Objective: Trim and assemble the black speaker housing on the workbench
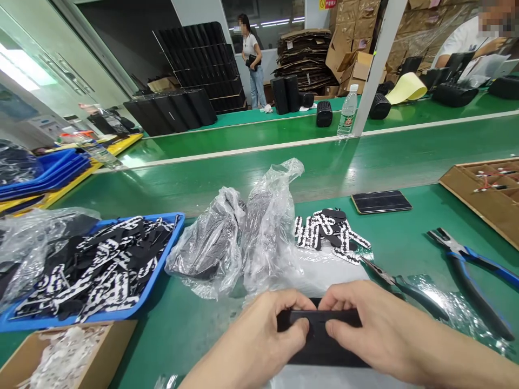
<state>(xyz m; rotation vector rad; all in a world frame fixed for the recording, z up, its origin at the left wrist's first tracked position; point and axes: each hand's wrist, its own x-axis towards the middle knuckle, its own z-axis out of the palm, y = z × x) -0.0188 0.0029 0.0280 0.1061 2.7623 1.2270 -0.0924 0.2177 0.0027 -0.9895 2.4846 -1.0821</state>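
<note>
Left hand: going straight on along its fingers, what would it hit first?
Apart from the black part already in its grip, the left hand would likely meet the right hand first, facing it across a small gap; exact depth is unclear.

We see a clear bottle (347, 116) standing just beside a white pole (376, 70). Farther back, we spot a person (251, 46) in blue jeans near a big pile of flat cardboard (304, 59). A curled yellow sheet (407, 89) lies right of the pole.
</note>
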